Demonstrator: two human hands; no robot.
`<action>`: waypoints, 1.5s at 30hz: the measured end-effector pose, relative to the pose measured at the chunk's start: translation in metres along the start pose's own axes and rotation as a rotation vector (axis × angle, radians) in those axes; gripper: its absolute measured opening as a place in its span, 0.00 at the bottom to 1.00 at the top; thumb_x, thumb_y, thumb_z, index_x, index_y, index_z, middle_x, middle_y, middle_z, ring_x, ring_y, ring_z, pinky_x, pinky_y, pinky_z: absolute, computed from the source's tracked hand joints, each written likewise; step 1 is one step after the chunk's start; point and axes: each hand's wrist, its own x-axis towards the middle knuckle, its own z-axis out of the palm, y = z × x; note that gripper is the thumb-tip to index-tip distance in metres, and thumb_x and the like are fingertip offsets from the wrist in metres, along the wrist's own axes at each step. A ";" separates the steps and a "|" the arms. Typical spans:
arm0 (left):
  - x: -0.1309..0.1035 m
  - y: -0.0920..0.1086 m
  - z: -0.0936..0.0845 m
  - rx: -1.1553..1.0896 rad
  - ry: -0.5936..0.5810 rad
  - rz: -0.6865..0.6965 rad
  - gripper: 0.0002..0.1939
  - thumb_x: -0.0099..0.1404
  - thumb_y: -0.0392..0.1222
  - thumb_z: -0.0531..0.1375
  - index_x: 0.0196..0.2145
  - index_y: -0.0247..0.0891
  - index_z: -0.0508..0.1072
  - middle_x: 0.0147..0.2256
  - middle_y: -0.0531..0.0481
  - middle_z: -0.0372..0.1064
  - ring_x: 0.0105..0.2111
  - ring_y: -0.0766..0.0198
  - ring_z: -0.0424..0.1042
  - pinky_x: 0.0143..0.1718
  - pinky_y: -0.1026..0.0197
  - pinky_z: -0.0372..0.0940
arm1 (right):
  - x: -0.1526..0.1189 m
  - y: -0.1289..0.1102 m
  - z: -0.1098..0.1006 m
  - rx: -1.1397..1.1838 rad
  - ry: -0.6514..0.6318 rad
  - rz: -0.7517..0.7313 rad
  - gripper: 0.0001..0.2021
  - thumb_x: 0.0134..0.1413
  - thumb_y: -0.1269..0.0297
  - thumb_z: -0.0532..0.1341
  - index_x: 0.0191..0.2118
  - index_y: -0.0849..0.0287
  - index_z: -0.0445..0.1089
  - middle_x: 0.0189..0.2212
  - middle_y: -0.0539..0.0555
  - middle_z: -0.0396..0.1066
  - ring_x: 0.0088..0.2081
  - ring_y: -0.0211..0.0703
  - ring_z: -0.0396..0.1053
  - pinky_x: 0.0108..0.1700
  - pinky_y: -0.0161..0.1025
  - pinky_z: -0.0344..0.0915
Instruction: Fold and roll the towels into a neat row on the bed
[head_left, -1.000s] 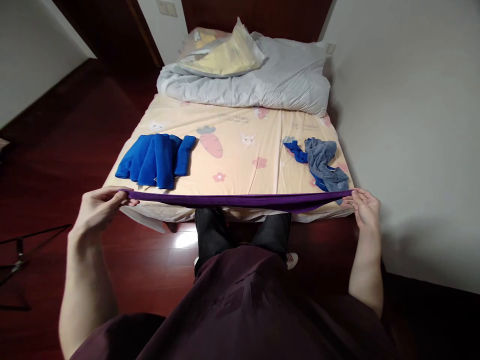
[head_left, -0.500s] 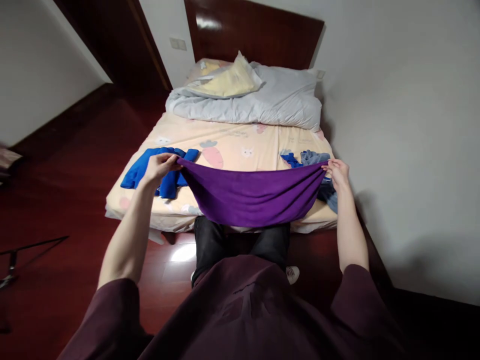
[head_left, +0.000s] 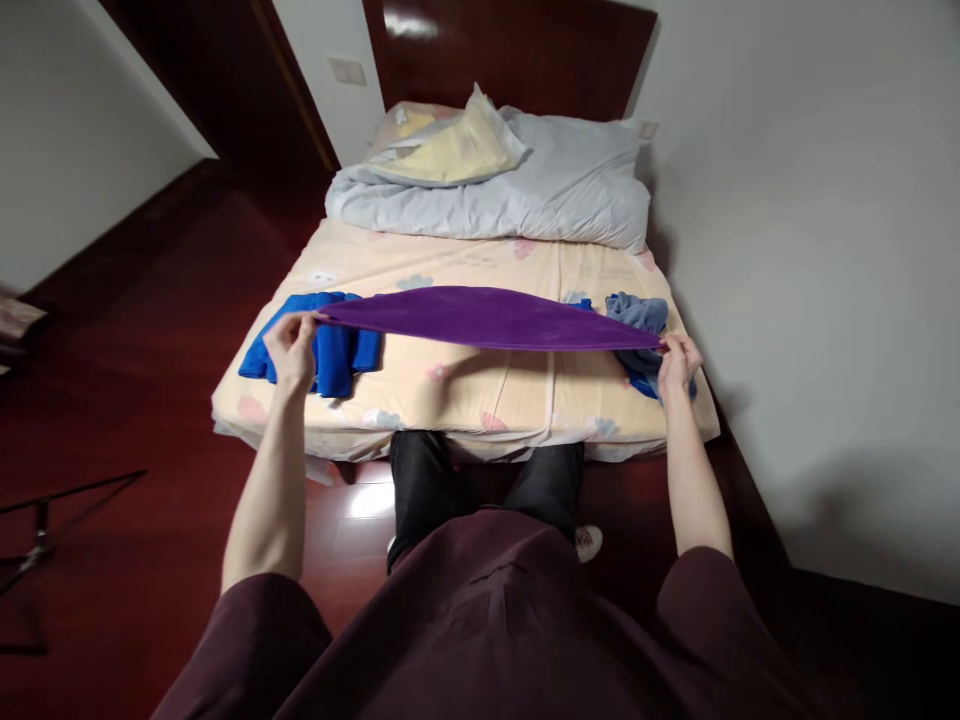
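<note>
Purple cloth (head_left: 480,318) — stretched between both pinching hands (head_left: 295,350).

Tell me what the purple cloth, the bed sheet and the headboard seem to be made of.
Purple cloth: thin woven or knitted fabric, matte; it bows softly and shows little shine, though the fibre is unclear.
Bed sheet: printed fabric, perhaps cotton, dull; it creases and carries a pattern.
Headboard: probably wood or veneer, dark and glossy; a bright reflection shows on it.

Over the peach-sheeted bed (head_left: 386,405), your bare left hand (head_left: 292,345) and bare right hand (head_left: 679,362) pinch, spread well apart, both forearms (head_left: 271,490) reaching forward.
</note>
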 end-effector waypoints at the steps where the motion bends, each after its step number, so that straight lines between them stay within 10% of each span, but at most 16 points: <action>1: -0.016 -0.009 -0.001 0.009 -0.022 -0.023 0.21 0.72 0.56 0.57 0.41 0.32 0.75 0.43 0.42 0.78 0.48 0.57 0.76 0.58 0.51 0.70 | -0.013 0.014 -0.004 -0.027 -0.013 0.040 0.16 0.46 0.50 0.70 0.30 0.55 0.68 0.27 0.48 0.70 0.28 0.38 0.66 0.36 0.41 0.69; 13: -0.141 -0.115 0.013 0.555 -0.710 -0.210 0.14 0.67 0.42 0.54 0.41 0.36 0.77 0.47 0.37 0.78 0.53 0.50 0.73 0.60 0.51 0.66 | -0.140 0.128 -0.041 -0.425 -0.120 0.382 0.08 0.40 0.63 0.69 0.26 0.57 0.68 0.26 0.55 0.78 0.36 0.52 0.80 0.52 0.55 0.77; 32: -0.154 -0.124 -0.022 0.805 -0.710 -0.165 0.18 0.62 0.36 0.54 0.43 0.39 0.81 0.51 0.38 0.78 0.58 0.45 0.70 0.60 0.49 0.66 | -0.159 0.131 -0.068 -0.654 -0.235 0.398 0.04 0.38 0.70 0.60 0.23 0.58 0.73 0.28 0.58 0.80 0.39 0.54 0.80 0.53 0.51 0.76; 38: -0.134 -0.112 -0.007 1.003 -0.874 -0.172 0.18 0.59 0.40 0.54 0.38 0.36 0.83 0.50 0.31 0.78 0.53 0.36 0.74 0.57 0.38 0.67 | -0.164 0.117 -0.042 -0.998 -0.303 0.203 0.12 0.45 0.69 0.59 0.33 0.58 0.80 0.43 0.63 0.80 0.54 0.62 0.71 0.64 0.61 0.61; 45: -0.108 -0.119 0.020 1.153 -1.109 -0.450 0.21 0.57 0.44 0.58 0.43 0.32 0.82 0.47 0.25 0.78 0.48 0.38 0.79 0.48 0.46 0.72 | -0.194 0.106 0.045 -1.103 -0.476 -0.049 0.23 0.61 0.64 0.55 0.59 0.61 0.73 0.68 0.66 0.62 0.67 0.62 0.55 0.67 0.61 0.55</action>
